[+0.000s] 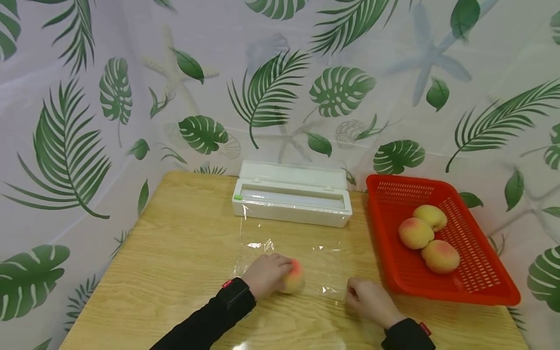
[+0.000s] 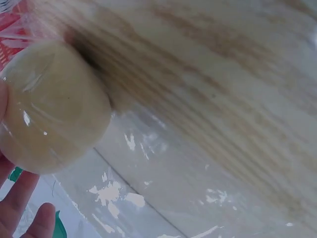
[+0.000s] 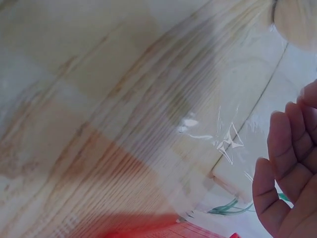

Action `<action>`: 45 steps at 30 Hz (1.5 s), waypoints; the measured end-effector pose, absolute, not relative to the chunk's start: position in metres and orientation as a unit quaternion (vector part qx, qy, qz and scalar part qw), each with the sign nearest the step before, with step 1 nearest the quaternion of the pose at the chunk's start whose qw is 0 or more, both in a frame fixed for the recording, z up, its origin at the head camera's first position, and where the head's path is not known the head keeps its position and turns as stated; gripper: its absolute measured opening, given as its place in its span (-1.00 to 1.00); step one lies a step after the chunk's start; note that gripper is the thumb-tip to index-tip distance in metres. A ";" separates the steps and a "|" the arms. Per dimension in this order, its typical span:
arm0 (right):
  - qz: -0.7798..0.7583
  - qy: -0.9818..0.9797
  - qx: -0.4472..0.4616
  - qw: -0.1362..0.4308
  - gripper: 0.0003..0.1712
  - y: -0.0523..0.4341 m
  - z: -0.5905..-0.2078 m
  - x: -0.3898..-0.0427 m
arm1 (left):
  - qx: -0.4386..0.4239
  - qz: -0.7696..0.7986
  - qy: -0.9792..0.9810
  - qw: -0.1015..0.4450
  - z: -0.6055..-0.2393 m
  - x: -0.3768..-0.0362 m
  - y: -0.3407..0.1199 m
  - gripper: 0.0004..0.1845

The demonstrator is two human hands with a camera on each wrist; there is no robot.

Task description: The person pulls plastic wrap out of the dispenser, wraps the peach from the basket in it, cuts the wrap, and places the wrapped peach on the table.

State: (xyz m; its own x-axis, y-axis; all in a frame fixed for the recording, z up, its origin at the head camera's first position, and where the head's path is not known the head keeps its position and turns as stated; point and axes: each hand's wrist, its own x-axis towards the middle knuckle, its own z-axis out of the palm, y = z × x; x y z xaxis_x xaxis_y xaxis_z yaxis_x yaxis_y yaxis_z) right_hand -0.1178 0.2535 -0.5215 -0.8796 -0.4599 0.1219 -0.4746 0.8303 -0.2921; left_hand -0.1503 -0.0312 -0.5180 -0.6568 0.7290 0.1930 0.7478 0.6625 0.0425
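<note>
The left hand [image 1: 266,273] curls its fingers round a round, smooth peach [image 1: 294,278] on glossy, crinkled cling film [image 1: 302,248]. At its 3 o'clock, the right hand [image 1: 371,300] rests fingers relaxed on the wood-grain tabletop [image 1: 175,253].

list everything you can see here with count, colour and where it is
peach on the wrap: 1, yellow-pink, on the film at the table's near middle, under the left hand
peaches in the basket: 3, yellow-pink, clustered together in the basket
basket: 1, red plastic mesh, right side of the table
cling film sheet: 1, clear, pulled out from the dispenser and lying flat on the table
wrap dispenser: 1, white, lid open, back middle of the table
table: 1, light wood
backdrop: 1, white with green leaf print, behind and beside the table
left hand: 1, black sleeve, holds the peach
right hand: 1, black sleeve, rests at the film's right edge beside the basket
</note>
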 end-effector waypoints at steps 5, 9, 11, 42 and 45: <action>0.172 -0.957 0.232 0.032 -0.74 0.254 -0.516 -0.117 | -0.408 -0.059 -0.908 0.080 -0.515 -0.158 -0.028 -0.57; 0.179 -0.956 0.217 0.084 -0.75 0.249 -0.508 -0.114 | -0.413 -0.061 -0.905 0.076 -0.513 -0.163 -0.027 -0.58; 0.182 -0.946 0.228 0.139 -0.78 0.242 -0.502 -0.112 | -0.414 -0.066 -0.905 0.070 -0.511 -0.164 -0.027 -0.59; 0.003 -0.911 0.379 0.164 -0.50 0.140 -0.522 -0.102 | -0.376 -0.180 -0.905 -0.089 -0.503 -0.205 -0.019 -0.67; -0.005 -0.906 0.382 0.181 -0.51 0.138 -0.520 -0.106 | -0.380 -0.179 -0.902 -0.100 -0.503 -0.209 -0.019 -0.68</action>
State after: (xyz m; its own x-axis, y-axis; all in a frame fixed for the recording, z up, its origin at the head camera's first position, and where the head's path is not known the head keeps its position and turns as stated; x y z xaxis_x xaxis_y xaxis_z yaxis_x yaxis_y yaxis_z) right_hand -0.1062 0.1381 -0.5203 -0.6423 -0.6947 0.3238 -0.6908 0.7077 0.1481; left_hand -0.2093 -0.0191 -0.5025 -0.6906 0.7218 -0.0449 0.6498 0.6466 0.3995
